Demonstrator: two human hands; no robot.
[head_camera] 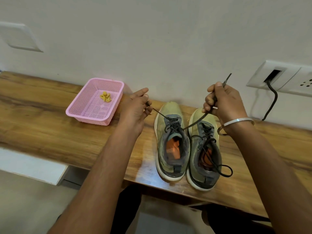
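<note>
Two olive-green running shoes with grey collars and orange insoles stand side by side on the wooden table, toes toward the wall. My left hand (136,108) pinches one end of the left shoe's (171,142) black lace (160,114) and holds it taut up and to the left. My right hand (222,102) grips the other end of that lace, whose tip sticks up past my fingers. The right shoe (203,149) has its lace loose, with a loop lying over its heel onto the table.
A pink plastic mesh basket (108,119) with a small yellow object (105,96) inside sits left of the shoes. A wall socket plate (285,76) with a black cable (271,102) is at the right. The wooden table (50,129) runs along the wall.
</note>
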